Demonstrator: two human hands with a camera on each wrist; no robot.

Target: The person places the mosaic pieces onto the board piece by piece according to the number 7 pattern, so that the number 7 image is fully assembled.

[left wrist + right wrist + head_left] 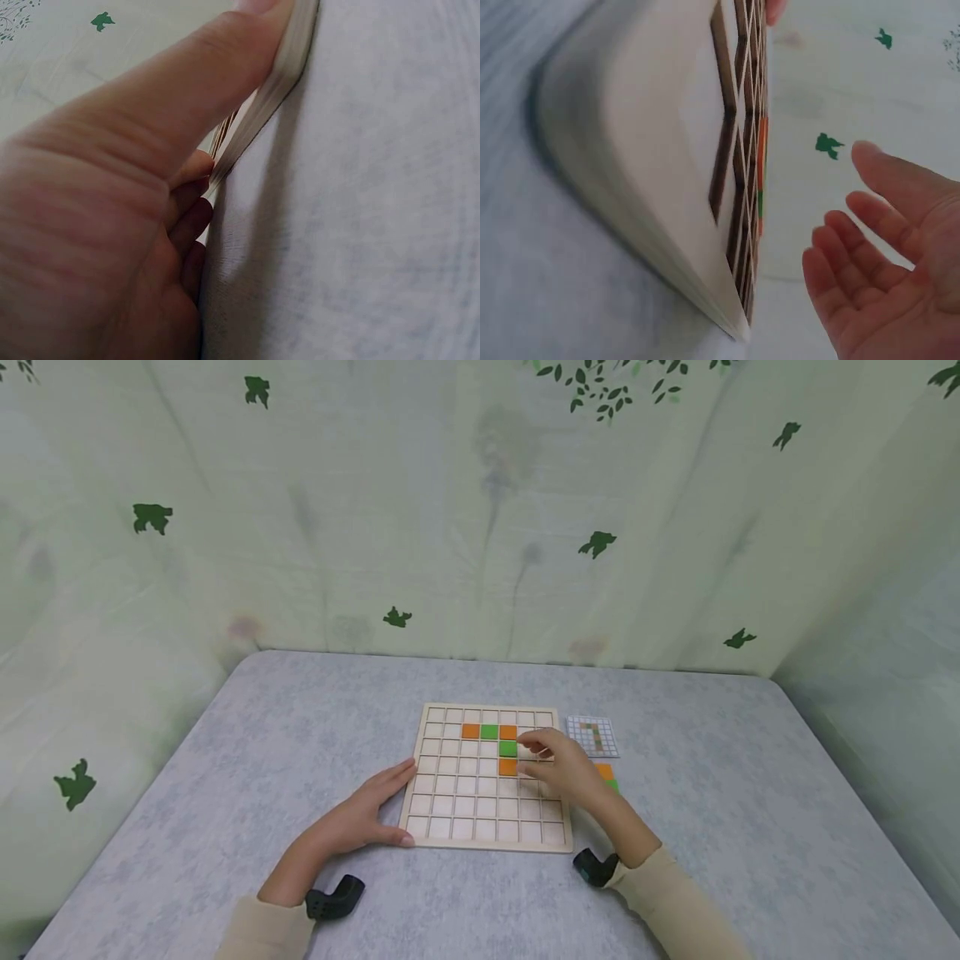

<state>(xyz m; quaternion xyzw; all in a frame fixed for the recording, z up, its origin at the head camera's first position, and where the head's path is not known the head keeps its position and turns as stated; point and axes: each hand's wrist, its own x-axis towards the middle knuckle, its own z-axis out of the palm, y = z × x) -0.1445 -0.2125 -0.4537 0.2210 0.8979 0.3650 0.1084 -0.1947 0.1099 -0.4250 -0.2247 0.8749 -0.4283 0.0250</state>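
Note:
A square wooden grid board [486, 845] lies on the table. In its upper part an orange tile [470, 732], a green tile [489, 732] and another orange tile [508, 732] form a row. Below the row's right end sit a green tile [507, 749] and an orange tile [507, 767]. My left hand [360, 810] rests along the board's left edge, thumb at the near corner. Over the board's right side hovers my right hand [558, 768], fingers loosely bent and apart from the thumb. The right wrist view shows nothing between its fingers [866, 259].
A small pattern card [592, 737] with a coloured grid lies right of the board. Nearer, partly behind the right hand, are loose orange tiles [604, 771] and green tiles [613, 784]. A patterned curtain [450, 527] hangs behind the table [330, 710].

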